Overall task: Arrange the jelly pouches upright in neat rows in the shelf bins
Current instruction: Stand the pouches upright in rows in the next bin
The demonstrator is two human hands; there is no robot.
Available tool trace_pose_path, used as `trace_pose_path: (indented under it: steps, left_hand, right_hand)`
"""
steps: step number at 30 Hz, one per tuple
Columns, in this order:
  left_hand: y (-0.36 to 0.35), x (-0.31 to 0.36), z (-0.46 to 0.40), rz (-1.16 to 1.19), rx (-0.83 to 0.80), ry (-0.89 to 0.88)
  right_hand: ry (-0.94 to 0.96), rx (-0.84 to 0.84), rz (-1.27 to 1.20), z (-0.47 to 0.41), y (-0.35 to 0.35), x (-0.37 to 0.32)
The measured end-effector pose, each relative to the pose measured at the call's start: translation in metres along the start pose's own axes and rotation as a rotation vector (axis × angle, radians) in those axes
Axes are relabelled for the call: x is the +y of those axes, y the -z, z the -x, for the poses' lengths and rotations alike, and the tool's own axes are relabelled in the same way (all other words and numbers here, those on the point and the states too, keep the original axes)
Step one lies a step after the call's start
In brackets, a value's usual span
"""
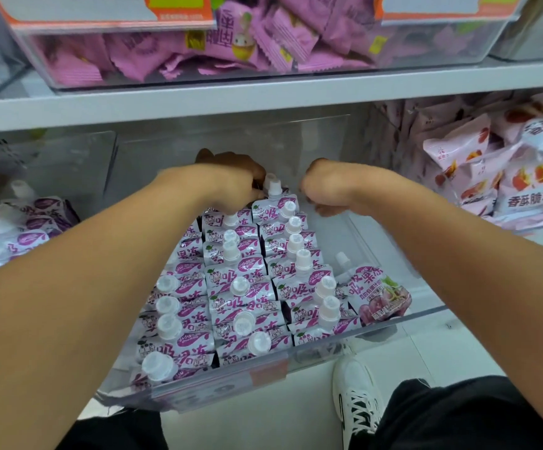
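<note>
The lower shelf (426, 289) is white and carries clear bins side by side. The centre bin (396, 316) is pulled forward past the shelf edge and holds grape jelly pouches (241, 287) standing upright in three rows, white caps up. One separate pouch (377, 293) leans at the bin's right side, apart from the rows. The left bin (69, 164) holds more capped pouches (20, 235), lying loosely. The right bin (536, 232) holds pink snack packets (491, 177) in a pile. The upper shelf (263, 99) carries a clear bin (198, 82) of purple packets (263, 37).
</note>
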State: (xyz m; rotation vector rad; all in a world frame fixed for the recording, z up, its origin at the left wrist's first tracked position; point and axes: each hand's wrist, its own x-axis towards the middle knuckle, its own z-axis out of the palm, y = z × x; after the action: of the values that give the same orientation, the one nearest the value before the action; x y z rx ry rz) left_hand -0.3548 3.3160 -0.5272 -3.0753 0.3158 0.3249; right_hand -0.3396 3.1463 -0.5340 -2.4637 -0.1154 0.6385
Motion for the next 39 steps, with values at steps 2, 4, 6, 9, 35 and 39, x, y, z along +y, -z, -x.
trace_pose_path:
  steps: [2,4,6,9,35,39]
  left_hand:
    - [-0.001,-0.001,-0.001,-0.008,-0.005,-0.003]
    - [0.0,-0.002,0.001,0.007,-0.023,-0.007]
    - [0.002,-0.003,0.002,0.037,-0.034,-0.01]
    - [0.005,-0.004,0.006,0.073,-0.045,-0.017]
    - [0.014,-0.015,0.03,0.174,0.015,0.028]
    - [0.011,-0.011,0.028,0.085,-0.088,0.037]
  right_hand:
    - [0.023,-0.121,0.374,0.015,0.011,0.004]
    - [0.021,-0.36,0.532,0.036,0.01,0.01]
    - [0.036,-0.496,0.635,0.048,0.0,0.016]
    - [0.107,-0.438,0.785,0.044,-0.01,0.03]
    - [0.457,0.497,0.146,-0.026,0.009,-0.02]
    - [0.353,0.433,0.226,-0.026,0.004,-0.009]
